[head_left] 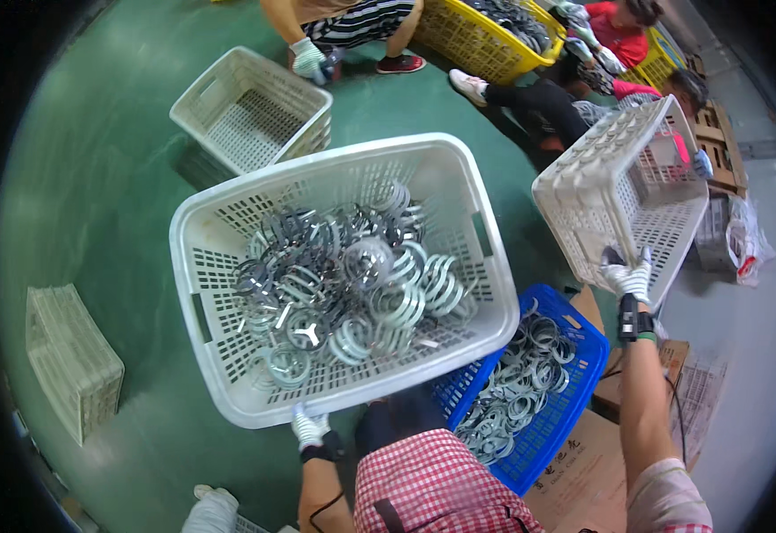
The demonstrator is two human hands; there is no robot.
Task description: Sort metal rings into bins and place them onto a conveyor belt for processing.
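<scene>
Basket [446, 182] of rings [326, 275] lies at twelve o'clock from left hand [310, 428], long axis about nine to three; this nearer hand touches it, grip unclear. Right hand [628, 277] clasps the edge of tilted crate [575, 213], which lies at its twelve.

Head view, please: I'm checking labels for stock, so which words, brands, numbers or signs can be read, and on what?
Cardboard beside the blue basket: a line of dark characters, smaller print beneath; I don't copy wording.
White plastic bag: red patch, too blurred to tell as text.
Elsewhere, no readable text.
</scene>
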